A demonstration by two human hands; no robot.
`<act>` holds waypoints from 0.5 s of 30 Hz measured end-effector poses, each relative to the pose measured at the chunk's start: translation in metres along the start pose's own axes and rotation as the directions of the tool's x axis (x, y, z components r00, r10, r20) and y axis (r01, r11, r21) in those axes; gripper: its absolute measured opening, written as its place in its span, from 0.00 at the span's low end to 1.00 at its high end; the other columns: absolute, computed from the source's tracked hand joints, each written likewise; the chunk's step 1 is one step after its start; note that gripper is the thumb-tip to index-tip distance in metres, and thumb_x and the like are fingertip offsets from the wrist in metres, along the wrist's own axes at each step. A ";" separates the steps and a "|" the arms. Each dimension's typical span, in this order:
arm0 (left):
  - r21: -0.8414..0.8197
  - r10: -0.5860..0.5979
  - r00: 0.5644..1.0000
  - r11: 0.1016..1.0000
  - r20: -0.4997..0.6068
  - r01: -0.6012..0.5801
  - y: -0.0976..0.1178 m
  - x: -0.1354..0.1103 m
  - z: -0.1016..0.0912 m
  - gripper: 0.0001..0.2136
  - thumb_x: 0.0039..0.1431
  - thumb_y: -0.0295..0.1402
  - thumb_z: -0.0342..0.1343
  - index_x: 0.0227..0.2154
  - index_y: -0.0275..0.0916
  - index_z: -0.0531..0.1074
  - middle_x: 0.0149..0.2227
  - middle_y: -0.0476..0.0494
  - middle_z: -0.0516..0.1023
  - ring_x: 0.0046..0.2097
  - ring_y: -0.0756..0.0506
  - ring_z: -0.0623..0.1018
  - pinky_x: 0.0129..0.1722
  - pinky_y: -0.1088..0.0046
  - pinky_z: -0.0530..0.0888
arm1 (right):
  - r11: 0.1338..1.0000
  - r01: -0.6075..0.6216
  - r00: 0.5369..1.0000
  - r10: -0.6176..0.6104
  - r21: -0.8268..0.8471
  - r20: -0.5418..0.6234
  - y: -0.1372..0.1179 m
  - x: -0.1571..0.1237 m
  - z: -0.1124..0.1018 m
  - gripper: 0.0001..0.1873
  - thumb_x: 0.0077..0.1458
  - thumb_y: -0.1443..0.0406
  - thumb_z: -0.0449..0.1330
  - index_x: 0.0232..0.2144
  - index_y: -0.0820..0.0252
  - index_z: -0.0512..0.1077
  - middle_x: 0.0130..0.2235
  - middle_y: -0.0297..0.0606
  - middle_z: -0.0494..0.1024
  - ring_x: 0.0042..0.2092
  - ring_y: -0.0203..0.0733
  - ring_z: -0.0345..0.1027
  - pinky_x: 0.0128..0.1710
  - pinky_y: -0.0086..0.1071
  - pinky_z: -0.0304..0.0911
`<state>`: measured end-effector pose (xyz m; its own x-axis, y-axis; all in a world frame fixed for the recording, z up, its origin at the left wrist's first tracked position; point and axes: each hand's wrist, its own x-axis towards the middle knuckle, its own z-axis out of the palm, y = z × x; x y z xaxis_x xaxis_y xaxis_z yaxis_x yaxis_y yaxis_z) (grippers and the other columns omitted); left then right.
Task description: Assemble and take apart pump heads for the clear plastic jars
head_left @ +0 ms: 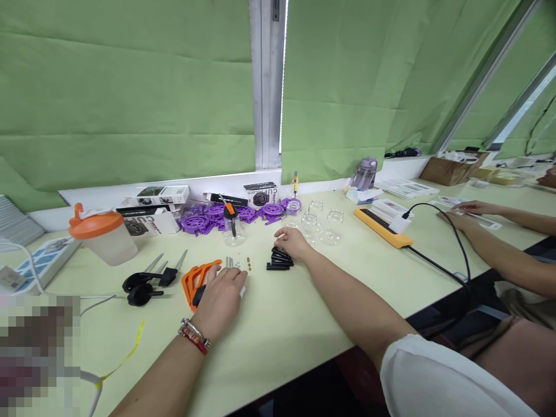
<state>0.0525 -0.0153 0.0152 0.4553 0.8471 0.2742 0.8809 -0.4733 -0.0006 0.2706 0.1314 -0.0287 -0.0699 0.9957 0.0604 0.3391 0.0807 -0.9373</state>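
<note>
Palm down on the table, my left hand (220, 292) has bent fingers. A black piece (198, 296) pokes out at its left edge and a small white bit (242, 290) at its right; what lies under the palm is hidden. Orange frame-shaped parts (190, 282) lie just left of it. Beyond its fingertips are thin metal pins (229, 262) and tiny brown pieces (249, 264). My right hand (294, 243) hovers at several short black rods (278, 266), fingers slightly curved and apart, nothing visible in them.
Left are black-handled tools (143, 294) and an orange-lidded cup (104, 237). Purple parts (212, 217), a bottle with an orange-black top (234, 231) and clear glass jars (310, 223) stand behind. A yellow power strip (382, 229) and another person's arms (482, 246) are right.
</note>
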 end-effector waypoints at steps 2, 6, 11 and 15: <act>0.004 0.002 1.000 1.000 0.006 -0.002 0.000 0.000 0.000 0.21 0.46 0.13 0.43 0.38 0.38 0.71 0.35 0.43 0.75 0.40 0.43 0.73 0.53 0.54 0.56 | 1.000 0.007 1.000 -0.007 0.006 0.000 0.000 0.000 0.000 0.11 0.43 0.70 0.62 0.34 0.62 0.70 0.24 0.30 0.72 0.23 0.30 0.62 0.25 0.25 0.58; -0.001 0.007 1.000 1.000 0.005 -0.007 0.000 -0.001 -0.001 0.21 0.45 0.13 0.43 0.38 0.38 0.71 0.36 0.42 0.75 0.40 0.42 0.73 0.53 0.53 0.56 | 0.999 0.036 0.999 -0.036 -0.035 -0.012 -0.005 -0.002 -0.004 0.12 0.46 0.69 0.61 0.37 0.62 0.70 0.25 0.30 0.72 0.23 0.30 0.62 0.25 0.24 0.57; -0.010 0.018 1.000 1.000 -0.003 -0.018 0.000 -0.002 -0.003 0.22 0.45 0.12 0.43 0.39 0.38 0.71 0.36 0.42 0.75 0.40 0.42 0.73 0.53 0.53 0.57 | 0.897 0.088 0.992 -0.116 -0.434 -0.040 -0.023 -0.019 -0.023 0.14 0.56 0.66 0.55 0.45 0.59 0.68 0.35 0.38 0.77 0.33 0.36 0.70 0.31 0.27 0.60; -0.014 0.030 0.999 0.999 -0.009 -0.030 0.001 -0.001 -0.002 0.21 0.45 0.13 0.43 0.38 0.38 0.72 0.36 0.42 0.75 0.40 0.42 0.73 0.53 0.53 0.58 | 0.498 0.107 0.991 -0.124 -0.861 0.052 -0.029 -0.036 -0.028 0.13 0.57 0.70 0.51 0.45 0.63 0.66 0.38 0.46 0.76 0.40 0.46 0.71 0.35 0.32 0.60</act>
<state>0.0524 -0.0169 0.0170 0.4805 0.8300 0.2832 0.8648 -0.5021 0.0043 0.2901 0.0947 0.0058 -0.1596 0.9744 0.1582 0.9688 0.1854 -0.1647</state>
